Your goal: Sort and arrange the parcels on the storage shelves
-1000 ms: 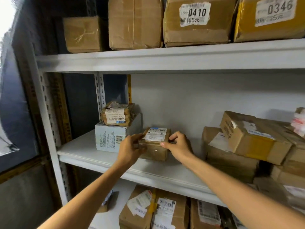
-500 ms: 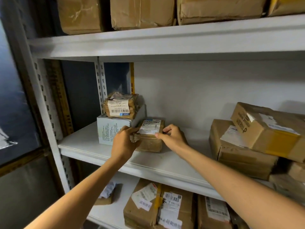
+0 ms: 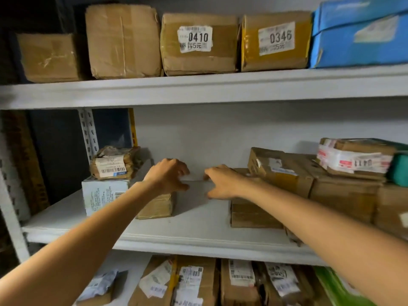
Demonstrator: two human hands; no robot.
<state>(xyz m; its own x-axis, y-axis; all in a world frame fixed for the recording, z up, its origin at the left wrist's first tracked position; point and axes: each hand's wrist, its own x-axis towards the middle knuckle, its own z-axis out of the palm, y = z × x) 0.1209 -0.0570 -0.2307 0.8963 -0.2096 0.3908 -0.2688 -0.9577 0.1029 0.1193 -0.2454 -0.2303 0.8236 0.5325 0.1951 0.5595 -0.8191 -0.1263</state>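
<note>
Small parcel [image 3: 157, 206] released — L hand [image 3: 167, 176], R hand [image 3: 223, 183] empty | box stack [image 3: 284, 173] R

The top shelf [image 3: 198, 89] carries a row of five: a small brown box [image 3: 48, 56] at upper left, a taller brown box [image 3: 122, 40], a 0410 box [image 3: 198, 43], a yellow-taped 0346 box [image 3: 274, 40] and a blue box [image 3: 357, 34] at upper right. On the middle shelf [image 3: 187, 235] a white box [image 3: 103, 195] stands at left with a taped parcel [image 3: 157, 205] just beside it, and brown boxes [image 3: 249, 213] crowd the right. The bottom shelf [image 3: 130, 263], along the lower edge, holds labelled parcels [image 3: 194, 281].
</note>
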